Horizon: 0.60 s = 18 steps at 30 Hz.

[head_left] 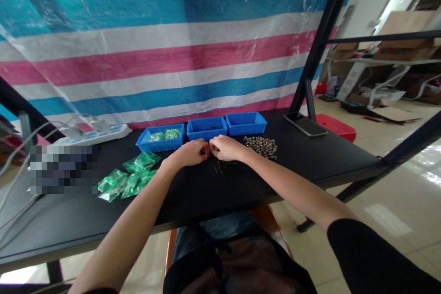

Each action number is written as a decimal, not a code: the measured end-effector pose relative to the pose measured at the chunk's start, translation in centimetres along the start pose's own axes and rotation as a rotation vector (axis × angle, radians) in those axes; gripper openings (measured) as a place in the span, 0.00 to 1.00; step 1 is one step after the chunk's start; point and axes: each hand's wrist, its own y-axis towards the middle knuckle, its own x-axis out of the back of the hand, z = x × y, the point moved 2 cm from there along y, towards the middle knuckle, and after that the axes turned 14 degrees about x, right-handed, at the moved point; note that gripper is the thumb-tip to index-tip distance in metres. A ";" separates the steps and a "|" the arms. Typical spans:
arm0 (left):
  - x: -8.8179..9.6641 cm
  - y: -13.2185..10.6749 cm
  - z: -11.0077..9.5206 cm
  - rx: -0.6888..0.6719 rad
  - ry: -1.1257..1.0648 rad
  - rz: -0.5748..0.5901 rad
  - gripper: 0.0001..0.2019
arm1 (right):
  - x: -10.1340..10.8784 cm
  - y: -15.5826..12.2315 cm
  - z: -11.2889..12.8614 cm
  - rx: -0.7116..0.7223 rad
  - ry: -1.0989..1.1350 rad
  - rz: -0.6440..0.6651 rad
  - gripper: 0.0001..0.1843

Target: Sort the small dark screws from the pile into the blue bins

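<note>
My left hand and my right hand meet in front of the middle blue bin, fingers curled inward. Whatever they pinch is too small or too hidden to make out. Several thin dark screws or pins lie on the black table just below my right hand. To its right is a pile of small brassy metal pieces. Dark small parts show inside the middle bin. The left blue bin contains green-and-clear packets. More green plastic packets lie heaped beside my left forearm.
A right-hand blue bin stands beside the middle one. A phone lies near the table's right end. At left are a white power strip with cables and a pixelated object. Black frame posts and a striped sheet bound the table.
</note>
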 end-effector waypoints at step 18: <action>0.0 -0.2 -1.0 -0.004 -0.071 -0.013 0.08 | 0.3 -0.1 -0.9 0.009 0.030 0.051 0.08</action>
